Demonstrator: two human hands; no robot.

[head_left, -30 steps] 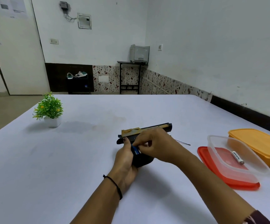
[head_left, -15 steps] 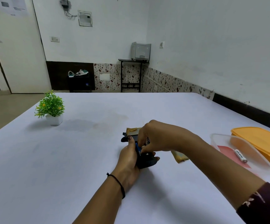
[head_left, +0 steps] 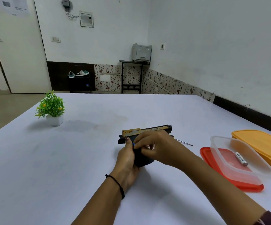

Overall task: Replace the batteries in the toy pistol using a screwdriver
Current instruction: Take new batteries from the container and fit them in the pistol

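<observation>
Gripping black-and-gold toy pistol (head_left: pixel 155 128), left hand (head_left: pixel 126 158) fingers (head_left: pixel 127 141) curl; right hand (head_left: pixel 157 146) pinches blue piece (head_left: pixel 134 144).

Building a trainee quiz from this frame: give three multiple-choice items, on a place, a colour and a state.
1. Where is the loose battery? A) in the clear tub B) in the orange box C) beside the plant
2. What colour is the lid under that tub? A) green B) red C) black
3. How is the screwdriver? A) turning a screw B) held in the air C) lying on the table

1 A: it lies within the tub's walls.
2 B: red shows beneath the tub.
3 C: its shaft rests on the table behind the right hand, which pinches a blue piece at the toy pistol gripped by the left hand.
</observation>
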